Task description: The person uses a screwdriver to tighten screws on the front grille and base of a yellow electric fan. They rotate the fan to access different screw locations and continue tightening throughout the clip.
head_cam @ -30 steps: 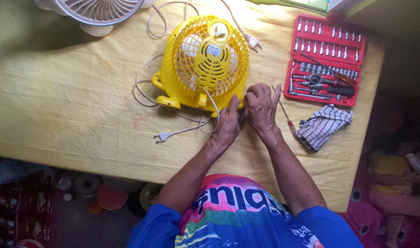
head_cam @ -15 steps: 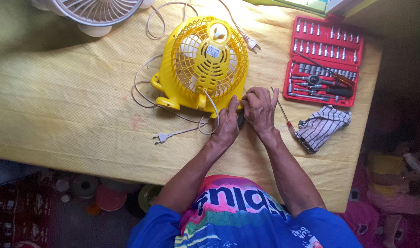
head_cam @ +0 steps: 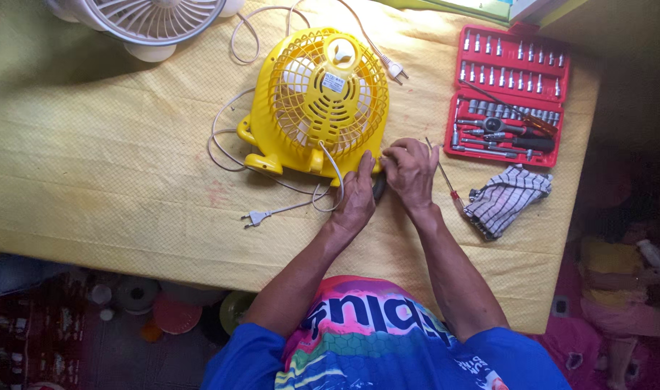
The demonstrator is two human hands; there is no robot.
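Note:
A yellow table fan (head_cam: 323,97) lies grille-up on a yellow cloth. Its white cord (head_cam: 276,211) loops off the near side and ends in a plug. My left hand (head_cam: 355,196) presses against the fan's near right rim, fingers together. My right hand (head_cam: 411,170) is curled at the same rim, just to the right. A small dark piece (head_cam: 379,188) shows between the two hands; I cannot tell what it is. A thin screwdriver with a red handle (head_cam: 445,180) lies right beside my right wrist.
An open red case of sockets and bits (head_cam: 509,94) lies at the right, with a checked rag (head_cam: 505,198) near it. A white fan (head_cam: 153,18) stands at the far left edge. The table (head_cam: 92,180) ends near me, with clutter on the floor below.
Both hands stay at the fan's near right rim with only slight shifts. The fan has not moved.

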